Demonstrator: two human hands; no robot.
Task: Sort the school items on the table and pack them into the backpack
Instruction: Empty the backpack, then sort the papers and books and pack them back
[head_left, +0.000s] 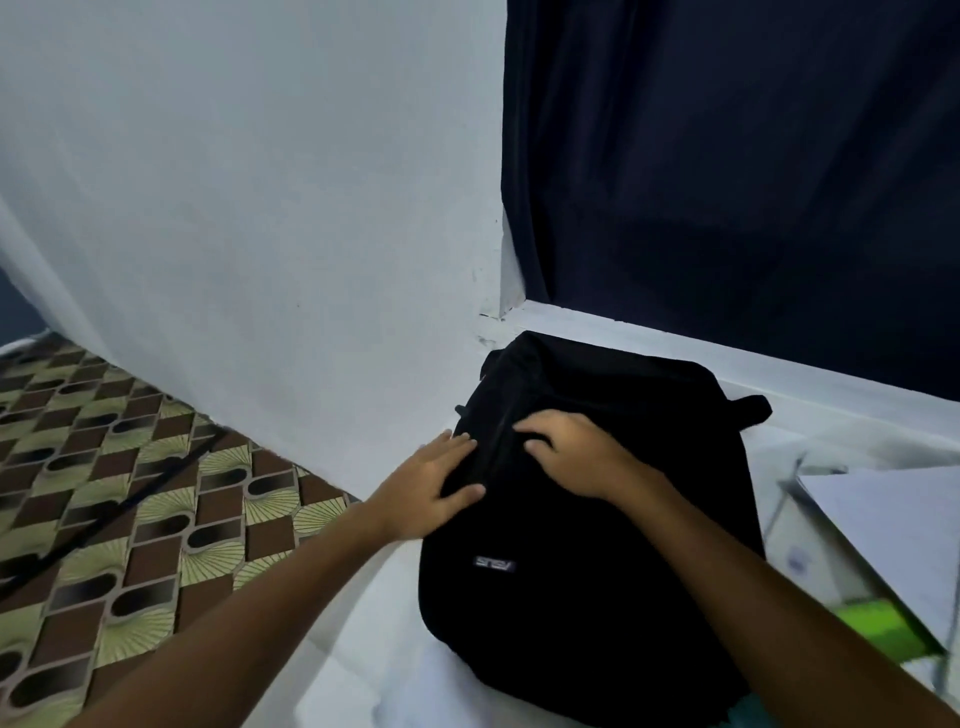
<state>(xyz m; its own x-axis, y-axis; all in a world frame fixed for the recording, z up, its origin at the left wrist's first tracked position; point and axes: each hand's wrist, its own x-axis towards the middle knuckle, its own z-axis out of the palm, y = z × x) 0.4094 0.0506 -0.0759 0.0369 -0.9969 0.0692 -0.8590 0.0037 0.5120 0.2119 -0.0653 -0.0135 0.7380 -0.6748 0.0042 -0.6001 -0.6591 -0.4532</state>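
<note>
Backpack (597, 545), black w/ a small logo patch on its front, lies flat on the white table (395, 623), top end pointing away toward the wall corner. It looks closed; a strap loop sticks out at its far right edge.

Left hand (431, 488) rests on the pack's upper left side, fingers fairly straight and spread, thumb laid over the fabric; it presses flat, not gripping anything. Right hand (571, 457) sits on the pack's upper middle, just right of the left hand, fingers bent down into the fabric. Can't tell if it's pinching a zip pull or only cloth, since the fingertips sink into the black. Hands are near each other but not touching.

At right edge of table, beside the pack: a white sheet or board (893, 525), w/ a green item (883, 629) under its near corner, blurred, so can't name it closer.

Behind: pale wall (234, 208) at left, dark navy curtain (727, 182) at right. Patterned floor (104, 493), brown and green, lies left of the table, w/ a dark cable (104, 525) running across it.
</note>
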